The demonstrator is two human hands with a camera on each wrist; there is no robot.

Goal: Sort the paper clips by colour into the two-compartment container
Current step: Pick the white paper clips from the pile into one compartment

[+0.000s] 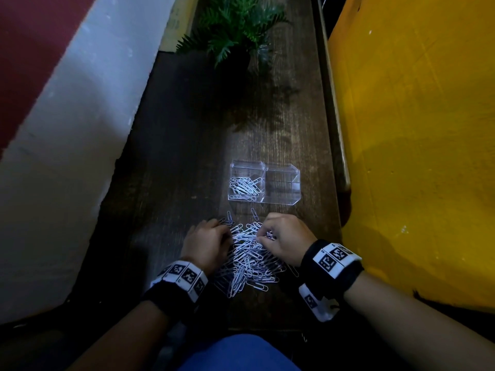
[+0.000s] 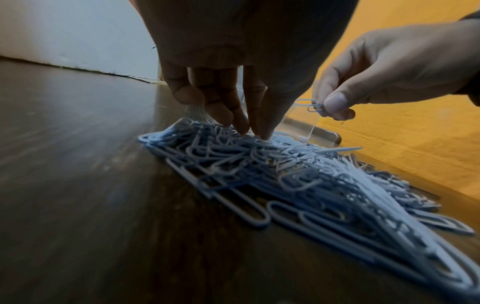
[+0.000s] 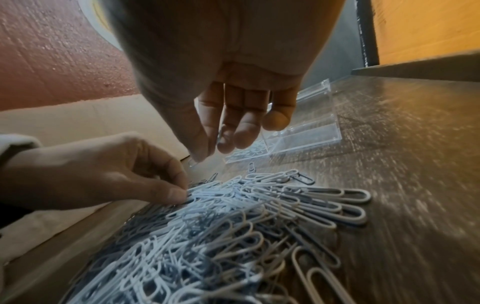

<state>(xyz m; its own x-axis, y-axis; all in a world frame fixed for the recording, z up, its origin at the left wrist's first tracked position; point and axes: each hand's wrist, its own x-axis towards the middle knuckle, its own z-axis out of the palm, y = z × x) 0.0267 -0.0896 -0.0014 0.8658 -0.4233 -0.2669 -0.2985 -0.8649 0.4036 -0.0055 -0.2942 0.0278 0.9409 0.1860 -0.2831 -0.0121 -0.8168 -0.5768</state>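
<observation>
A heap of white and bluish paper clips (image 1: 249,261) lies on the dark wooden table (image 1: 187,145) between my hands. Beyond it stands the clear two-compartment container (image 1: 284,202). Its left compartment holds white clips (image 1: 245,186); the right one looks empty. My left hand (image 1: 227,234) has its thumb and fingertips (image 2: 265,133) meeting on a clip at the top of the heap (image 2: 298,174). My right hand (image 1: 263,234) hovers just above the heap and pinches a blue clip (image 2: 309,105) between thumb and forefinger (image 3: 202,152). In the right wrist view the container (image 3: 311,131) sits just past the fingers.
Two stray clips (image 1: 254,213) (image 1: 229,217) lie between the heap and the container. A potted fern (image 1: 235,30) stands at the far end of the table. A yellow wall (image 1: 415,129) runs close along the right side, a white wall (image 1: 67,156) along the left.
</observation>
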